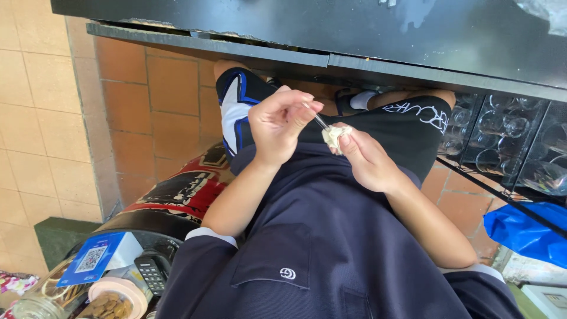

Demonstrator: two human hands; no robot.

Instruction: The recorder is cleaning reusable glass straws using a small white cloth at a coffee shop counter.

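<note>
My left hand (279, 123) is held in front of my chest with its fingers pinched on a thin clear stick (319, 121). The stick's far end meets a small pale wad (332, 136) that my right hand (363, 158) pinches between thumb and fingertips. Both hands hover over my lap, above black shorts (407, 127) and a dark navy shirt (313, 236). What the wad is made of is unclear.
A black counter edge (331, 59) runs overhead. A rack of clear glasses (508, 136) sits at right, with a blue bag (525, 233) below. At lower left are a jar (35, 298), a calculator (150, 273) and a blue card (91, 259). Orange tile floor (165, 100) lies beneath.
</note>
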